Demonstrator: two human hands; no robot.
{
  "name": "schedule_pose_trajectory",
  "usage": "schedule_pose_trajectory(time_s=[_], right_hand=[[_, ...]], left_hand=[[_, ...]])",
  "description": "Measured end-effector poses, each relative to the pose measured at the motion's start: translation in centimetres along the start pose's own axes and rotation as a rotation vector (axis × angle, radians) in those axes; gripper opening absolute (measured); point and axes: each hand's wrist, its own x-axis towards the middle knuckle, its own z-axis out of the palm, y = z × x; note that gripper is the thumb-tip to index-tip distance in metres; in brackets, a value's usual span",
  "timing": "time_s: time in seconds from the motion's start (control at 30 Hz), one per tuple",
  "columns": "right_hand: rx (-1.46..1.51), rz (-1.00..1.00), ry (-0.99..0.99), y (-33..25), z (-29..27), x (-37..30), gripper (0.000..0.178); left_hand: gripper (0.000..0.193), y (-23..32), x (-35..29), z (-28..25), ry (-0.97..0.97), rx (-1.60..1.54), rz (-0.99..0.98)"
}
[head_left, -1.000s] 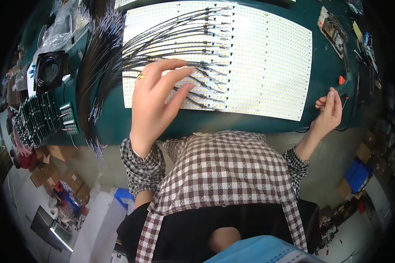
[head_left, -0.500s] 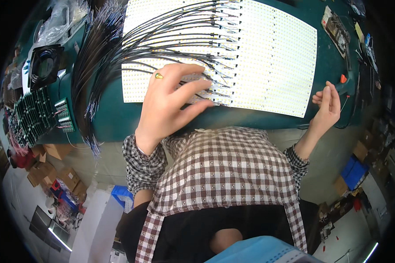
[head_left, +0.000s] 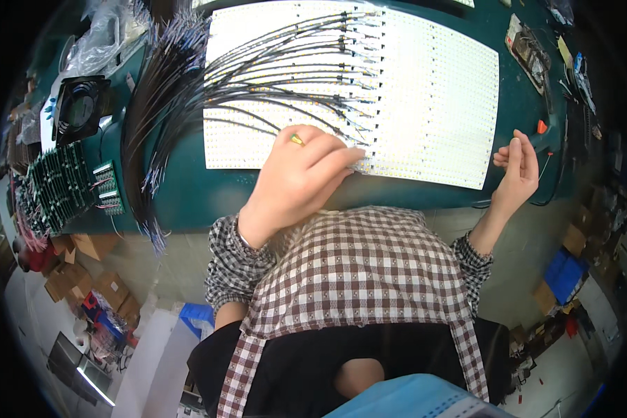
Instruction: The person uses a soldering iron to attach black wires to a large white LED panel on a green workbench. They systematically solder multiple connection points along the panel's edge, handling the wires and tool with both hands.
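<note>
A white panel (head_left: 439, 104) dotted with rows of small yellowish LEDs lies on the green table. Black cables (head_left: 279, 72) stretch across its left half, and their thin stripped wires end along a column of small black marks. My left hand (head_left: 303, 171), with a ring on one finger, is over the panel's near edge. Its fingertips are pressed together by the lowest wire ends; the palm hides what they grip. Beyond the panel's right edge, my right hand (head_left: 517, 171) is closed with thumb against fingers. Whatever it may hold is too small to make out.
A thick bundle of black cables (head_left: 157, 111) hangs over the table's front edge at left. Farther left are a black fan (head_left: 80, 108), green circuit boards (head_left: 59, 184) and clear plastic bags (head_left: 108, 38). A red-orange piece (head_left: 542, 127) and a grimy tray (head_left: 529, 52) are at right.
My left hand has moved right along the near edge, and its spread fingers have come together. The panel and cables appear shifted slightly with the view. My right hand stays about the same.
</note>
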Motion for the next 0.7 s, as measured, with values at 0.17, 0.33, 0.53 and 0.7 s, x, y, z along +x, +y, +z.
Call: schedule_pose_trajectory(time_s=[0.17,0.33,0.53,0.7], right_hand=[[0.022,-0.063,-0.027,-1.2,0.3,0.8,0.022],[0.088,-0.267,-0.021,-4.0,0.0,1.1,0.022],[1.208,-1.029,-0.290,-11.3,-5.9,0.1,0.026],[0.570,-2.072,0.075,-20.0,-5.4,-2.1,0.033]], left_hand=[[0.030,0.5,0.3,-0.3,0.021,-0.010,0.003],[0.030,-0.5,-0.9,-2.6,0.194,0.018,-0.119],[0.047,-4.3,-3.4,-8.1,0.385,0.292,-0.321],[0.068,-5.3,-6.3,-10.2,0.203,0.254,-0.505]])
